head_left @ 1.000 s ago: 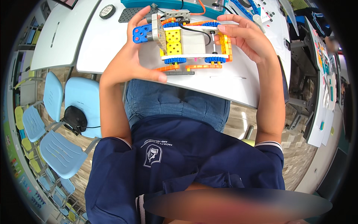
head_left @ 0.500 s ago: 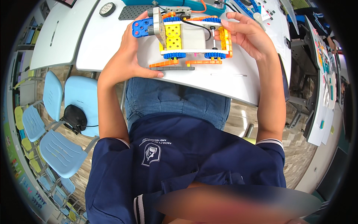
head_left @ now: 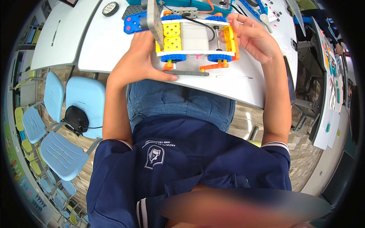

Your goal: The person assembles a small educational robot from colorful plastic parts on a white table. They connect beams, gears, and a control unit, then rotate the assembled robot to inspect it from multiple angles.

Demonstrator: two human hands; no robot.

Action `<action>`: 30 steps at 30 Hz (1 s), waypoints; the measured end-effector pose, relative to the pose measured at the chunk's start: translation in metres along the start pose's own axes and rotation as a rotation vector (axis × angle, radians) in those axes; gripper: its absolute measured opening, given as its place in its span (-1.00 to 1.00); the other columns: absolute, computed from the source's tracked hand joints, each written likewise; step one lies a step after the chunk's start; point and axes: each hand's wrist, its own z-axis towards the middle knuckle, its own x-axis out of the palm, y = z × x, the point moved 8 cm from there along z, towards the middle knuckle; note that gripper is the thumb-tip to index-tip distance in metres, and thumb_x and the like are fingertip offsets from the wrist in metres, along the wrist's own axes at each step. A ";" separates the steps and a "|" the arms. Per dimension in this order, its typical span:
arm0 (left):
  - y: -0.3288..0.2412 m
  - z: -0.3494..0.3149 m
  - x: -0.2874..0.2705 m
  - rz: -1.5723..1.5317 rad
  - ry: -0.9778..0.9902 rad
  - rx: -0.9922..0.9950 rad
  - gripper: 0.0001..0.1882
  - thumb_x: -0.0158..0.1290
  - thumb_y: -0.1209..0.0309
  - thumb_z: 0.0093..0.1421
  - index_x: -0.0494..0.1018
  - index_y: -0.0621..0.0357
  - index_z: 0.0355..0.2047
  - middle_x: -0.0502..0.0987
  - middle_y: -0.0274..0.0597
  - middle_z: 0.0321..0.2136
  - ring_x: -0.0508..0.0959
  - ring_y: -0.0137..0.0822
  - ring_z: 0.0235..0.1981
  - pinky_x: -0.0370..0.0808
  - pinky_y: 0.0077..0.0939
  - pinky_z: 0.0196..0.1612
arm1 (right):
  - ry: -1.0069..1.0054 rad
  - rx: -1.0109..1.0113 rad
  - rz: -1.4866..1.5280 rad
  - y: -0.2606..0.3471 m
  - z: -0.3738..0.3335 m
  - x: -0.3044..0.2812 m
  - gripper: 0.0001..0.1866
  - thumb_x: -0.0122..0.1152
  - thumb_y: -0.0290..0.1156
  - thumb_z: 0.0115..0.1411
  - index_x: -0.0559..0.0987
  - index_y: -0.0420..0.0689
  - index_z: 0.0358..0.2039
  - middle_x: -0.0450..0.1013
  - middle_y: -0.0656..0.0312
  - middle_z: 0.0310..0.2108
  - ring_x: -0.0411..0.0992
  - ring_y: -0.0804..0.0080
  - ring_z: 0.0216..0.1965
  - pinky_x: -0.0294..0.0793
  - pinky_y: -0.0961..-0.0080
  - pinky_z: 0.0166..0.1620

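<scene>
A walking model of plastic building parts [head_left: 195, 38] is held over the near edge of the white table. It has yellow blocks, blue gears, white side plates and orange crank arms. My left hand [head_left: 142, 59] spans its left end, the thumb against a grey foot bar [head_left: 190, 73]; its other fingers are partly hidden behind a grey upright plate. A blue perforated piece [head_left: 135, 22] sticks out on that side. At the other end, my right hand [head_left: 253, 38] grips the orange and yellow end piece [head_left: 230, 38] between thumb and fingers.
On the white table [head_left: 102, 51] lie a grey wheel [head_left: 110, 8], a dark perforated plate [head_left: 131, 12] and a thin rod [head_left: 234, 77]. A teal tray [head_left: 205, 6] stands behind the model. Small parts are scattered at the far right. Light blue chairs [head_left: 85, 95] stand at the left.
The grey foot bar and my left hand have shifted right. The orange cranks and gears have turned, and the model's left end with the blue piece sits higher and further left.
</scene>
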 end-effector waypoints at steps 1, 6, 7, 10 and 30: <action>0.000 0.000 0.002 -0.028 0.019 -0.005 0.26 0.51 -0.01 -0.46 0.19 0.31 0.23 0.25 0.18 0.14 0.21 0.14 0.22 0.15 -0.13 0.29 | -0.048 0.025 -0.029 -0.004 0.000 0.000 -0.68 0.29 -0.33 0.21 0.49 -0.20 -0.10 0.54 0.10 -0.19 0.55 0.37 -0.15 0.52 0.45 -0.02; 0.001 0.000 0.006 -0.094 -0.035 0.009 0.05 0.54 0.12 -0.46 0.36 0.32 0.07 0.46 -0.04 -0.09 0.46 -0.17 -0.05 0.42 -0.36 0.01 | -0.052 -0.050 -0.093 -0.005 0.001 0.015 -0.59 0.32 -0.30 0.19 0.49 -0.23 -0.01 0.53 0.18 -0.19 0.48 0.50 -0.18 0.46 0.53 -0.08; 0.000 -0.001 0.005 -0.091 -0.060 0.032 -0.01 0.54 0.15 -0.45 0.40 0.32 0.03 0.51 -0.08 -0.14 0.52 -0.23 -0.12 0.48 -0.41 -0.06 | 0.008 -0.087 -0.091 -0.002 0.000 0.020 -0.58 0.32 -0.30 0.19 0.49 -0.23 0.00 0.52 0.19 -0.19 0.47 0.51 -0.19 0.46 0.54 -0.09; 0.002 -0.002 0.005 -0.152 -0.082 0.021 -0.07 0.54 0.20 -0.45 0.44 0.32 -0.01 0.56 -0.12 -0.19 0.59 -0.31 -0.20 0.55 -0.46 -0.14 | -0.065 -0.030 -0.203 0.001 0.003 0.009 -0.57 0.33 -0.31 0.17 0.49 -0.24 -0.02 0.53 0.19 -0.20 0.48 0.52 -0.21 0.47 0.54 -0.09; -0.003 0.002 0.007 -0.136 -0.001 0.019 0.11 0.50 0.04 -0.41 0.31 0.07 0.21 0.22 0.11 0.21 0.16 0.18 0.25 0.13 -0.05 0.30 | -0.048 -0.111 -0.303 0.017 -0.002 0.001 -0.63 0.28 -0.33 0.20 0.51 -0.26 -0.05 0.53 0.17 -0.23 0.51 0.52 -0.23 0.53 0.52 -0.12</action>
